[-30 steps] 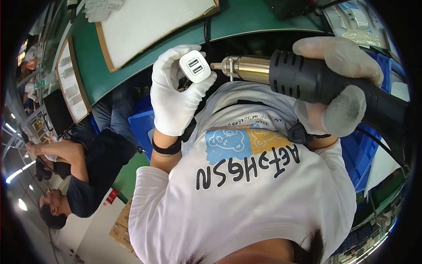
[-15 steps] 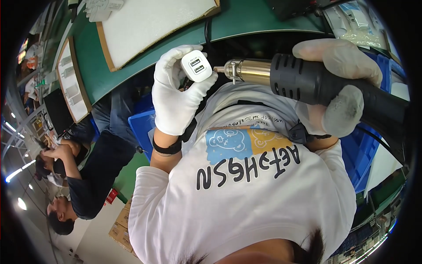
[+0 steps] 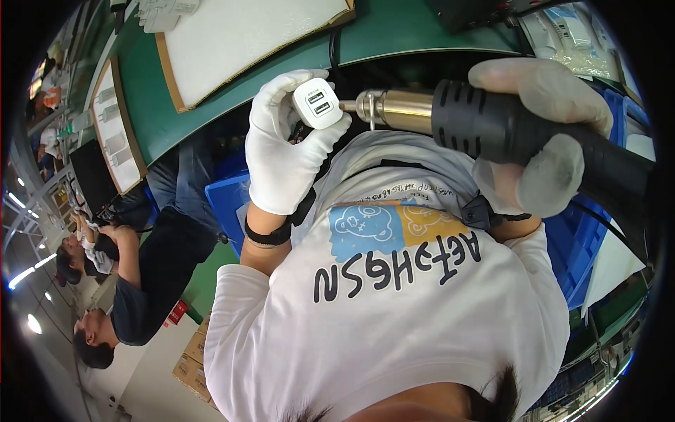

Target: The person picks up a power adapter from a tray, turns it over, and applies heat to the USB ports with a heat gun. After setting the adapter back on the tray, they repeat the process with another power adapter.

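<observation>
In white-gloved fingers, my left hand pinches a small white USB charger by its sides. Its rounded face, with two USB ports, is turned up toward me. My right hand, in a thin pale glove, is wrapped round the vented black body of a hot air gun. The gun lies nearly level and points left. Its narrow metal nozzle is right beside the charger's right edge; whether they touch I cannot tell. Both hands are above my lap, just this side of the bench edge.
The green bench carries a white foam-lined tray and white chargers at the far left. Clear plastic bags lie at the far right. Blue bins flank me. A seated co-worker is at left.
My left hand has shifted slightly right with the charger, narrowing the gap to the nozzle. The hot air gun has hardly moved. The co-worker at left has moved their arms.
</observation>
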The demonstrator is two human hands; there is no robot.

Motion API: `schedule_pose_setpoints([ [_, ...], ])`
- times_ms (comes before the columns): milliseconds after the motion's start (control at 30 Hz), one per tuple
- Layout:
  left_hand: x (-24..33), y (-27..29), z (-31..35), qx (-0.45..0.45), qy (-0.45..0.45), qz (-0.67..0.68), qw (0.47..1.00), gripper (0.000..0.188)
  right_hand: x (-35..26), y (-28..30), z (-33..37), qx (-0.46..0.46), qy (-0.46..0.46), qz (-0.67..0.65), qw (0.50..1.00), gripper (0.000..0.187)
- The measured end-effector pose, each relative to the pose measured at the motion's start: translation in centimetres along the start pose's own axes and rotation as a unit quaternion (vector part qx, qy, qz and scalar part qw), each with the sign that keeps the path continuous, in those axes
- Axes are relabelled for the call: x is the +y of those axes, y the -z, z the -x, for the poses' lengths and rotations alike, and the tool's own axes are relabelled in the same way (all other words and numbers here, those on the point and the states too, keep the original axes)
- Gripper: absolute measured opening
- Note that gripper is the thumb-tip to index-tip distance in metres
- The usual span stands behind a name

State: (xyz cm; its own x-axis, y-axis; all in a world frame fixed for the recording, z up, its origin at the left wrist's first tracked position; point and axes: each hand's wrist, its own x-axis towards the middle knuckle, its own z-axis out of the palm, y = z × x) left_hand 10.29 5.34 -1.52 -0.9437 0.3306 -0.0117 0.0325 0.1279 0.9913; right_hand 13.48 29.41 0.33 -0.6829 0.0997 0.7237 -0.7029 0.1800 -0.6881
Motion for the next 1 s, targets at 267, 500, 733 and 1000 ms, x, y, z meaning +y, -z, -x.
schedule_pose_setpoints([
  [267, -0.1, 0.2, -0.1, -0.006, -0.005, 0.006, 1.0, 0.055, -1.0, -0.3, -0.3, 0.035, -0.05, 0.007, 0.998, 0.045],
  [500, -0.2, 0.2, -0.3, 0.002, -0.031, -0.04, 0.999, 0.055, -0.8, -0.5, -0.3, 0.026, -0.016, -0.006, 1.0, 0.046],
  [733, -0.1, 0.0, -0.5, 0.019, -0.052, -0.069, 0.996, 0.056, -0.8, -0.6, -0.4, 0.019, 0.015, -0.012, 1.0, 0.046],
  [1000, -0.5, 0.3, -0.4, 0.041, -0.102, -0.165, 0.98, 0.054, -0.2, -1.1, -0.2, 0.01, 0.051, -0.026, 0.998, 0.048],
])
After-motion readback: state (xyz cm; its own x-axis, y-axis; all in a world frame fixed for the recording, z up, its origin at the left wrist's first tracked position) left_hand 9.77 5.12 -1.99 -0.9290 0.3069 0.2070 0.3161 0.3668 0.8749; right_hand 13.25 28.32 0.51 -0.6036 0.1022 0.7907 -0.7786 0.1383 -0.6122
